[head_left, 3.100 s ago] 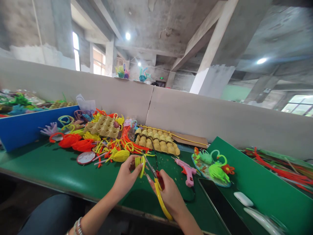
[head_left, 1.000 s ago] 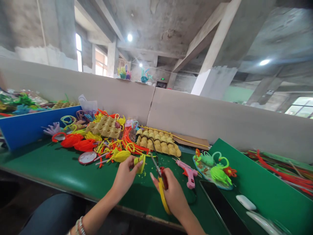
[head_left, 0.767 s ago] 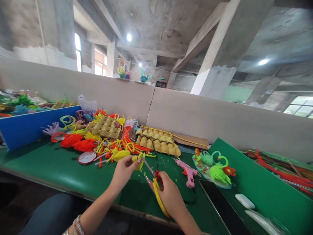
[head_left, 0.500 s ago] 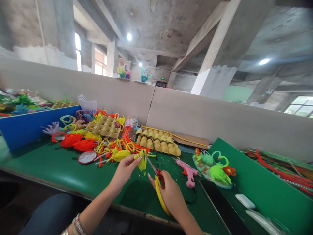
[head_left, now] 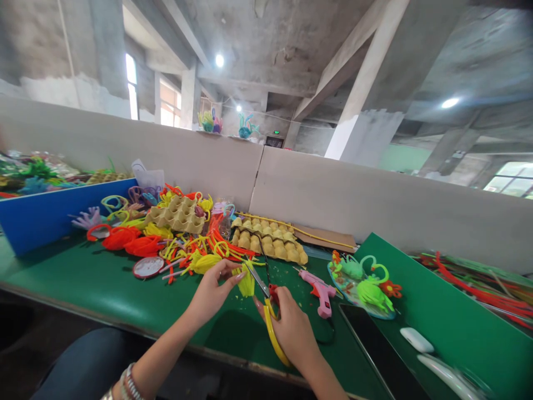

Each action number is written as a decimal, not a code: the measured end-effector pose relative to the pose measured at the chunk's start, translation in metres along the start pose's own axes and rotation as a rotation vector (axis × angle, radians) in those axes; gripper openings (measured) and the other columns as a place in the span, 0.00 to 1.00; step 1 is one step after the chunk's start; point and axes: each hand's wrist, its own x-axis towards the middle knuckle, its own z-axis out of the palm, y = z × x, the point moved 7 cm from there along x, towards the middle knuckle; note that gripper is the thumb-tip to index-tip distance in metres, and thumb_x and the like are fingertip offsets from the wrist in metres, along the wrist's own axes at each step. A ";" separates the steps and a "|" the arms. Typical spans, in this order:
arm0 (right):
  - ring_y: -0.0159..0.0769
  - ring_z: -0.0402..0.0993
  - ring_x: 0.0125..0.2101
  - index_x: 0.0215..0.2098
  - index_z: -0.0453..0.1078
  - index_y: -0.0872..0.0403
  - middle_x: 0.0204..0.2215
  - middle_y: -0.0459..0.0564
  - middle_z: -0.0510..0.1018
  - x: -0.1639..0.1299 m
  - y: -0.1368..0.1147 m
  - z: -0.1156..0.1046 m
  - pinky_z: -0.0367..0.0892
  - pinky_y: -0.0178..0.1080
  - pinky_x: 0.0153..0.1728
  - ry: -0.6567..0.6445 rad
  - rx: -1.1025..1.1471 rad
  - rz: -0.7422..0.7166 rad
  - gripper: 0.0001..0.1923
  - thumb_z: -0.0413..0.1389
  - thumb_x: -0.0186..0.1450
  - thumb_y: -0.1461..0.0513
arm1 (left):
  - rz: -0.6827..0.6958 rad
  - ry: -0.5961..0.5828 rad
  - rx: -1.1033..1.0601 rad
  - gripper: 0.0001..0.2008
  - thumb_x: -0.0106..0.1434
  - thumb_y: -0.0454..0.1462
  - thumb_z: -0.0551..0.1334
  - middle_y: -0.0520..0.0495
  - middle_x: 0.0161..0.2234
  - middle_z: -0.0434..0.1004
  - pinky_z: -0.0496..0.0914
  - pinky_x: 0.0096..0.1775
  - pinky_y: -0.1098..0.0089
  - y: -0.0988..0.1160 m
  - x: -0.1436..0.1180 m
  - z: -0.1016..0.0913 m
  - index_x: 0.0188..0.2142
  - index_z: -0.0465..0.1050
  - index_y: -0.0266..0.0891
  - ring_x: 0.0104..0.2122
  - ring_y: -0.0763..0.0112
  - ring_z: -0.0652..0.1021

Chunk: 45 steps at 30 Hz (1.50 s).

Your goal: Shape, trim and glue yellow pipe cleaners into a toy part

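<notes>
The left hand [head_left: 210, 297] pinches a small yellow tuft [head_left: 247, 285] between thumb and fingertips, holding it just above the green desk [head_left: 104, 289]. The tuft hangs roughly upright, its long axis running top to bottom, with the pinch at its upper left edge.

The right hand [head_left: 291, 333] has its fingers closed through the handles of the scissors [head_left: 266, 308]. The blades point up and to the left, toward the tuft, and their tips sit right at its right side; whether they touch it cannot be told. The blades look nearly closed.

So the tuft lies between the 2 hands: left of the scissor tips, right of the left fingertips, and a little farther from the body than both. The blade line crosses the tuft's long axis at a slant.

A pink glue gun [head_left: 318, 289] lies on the desk just right of the right hand.
</notes>
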 end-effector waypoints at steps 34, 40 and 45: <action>0.39 0.74 0.31 0.33 0.58 0.50 0.30 0.47 0.71 -0.001 -0.001 0.003 0.64 0.36 0.27 0.014 -0.041 -0.035 0.05 0.47 0.61 0.58 | -0.030 0.020 0.047 0.11 0.55 0.43 0.61 0.52 0.24 0.70 0.64 0.29 0.72 -0.007 0.000 -0.002 0.33 0.72 0.37 0.26 0.70 0.70; 0.39 0.74 0.31 0.33 0.57 0.50 0.30 0.47 0.71 -0.002 -0.003 0.001 0.64 0.36 0.27 0.019 -0.053 -0.041 0.05 0.47 0.61 0.58 | -0.019 0.007 0.043 0.11 0.54 0.43 0.62 0.55 0.21 0.64 0.61 0.26 0.73 -0.007 0.001 -0.001 0.32 0.72 0.37 0.23 0.73 0.66; 0.39 0.73 0.30 0.33 0.56 0.50 0.30 0.47 0.71 -0.002 -0.004 0.001 0.64 0.37 0.26 0.030 -0.067 -0.062 0.05 0.46 0.61 0.58 | -0.057 -0.041 -0.019 0.13 0.53 0.44 0.63 0.58 0.19 0.58 0.57 0.23 0.74 -0.012 0.002 0.003 0.31 0.71 0.36 0.20 0.76 0.62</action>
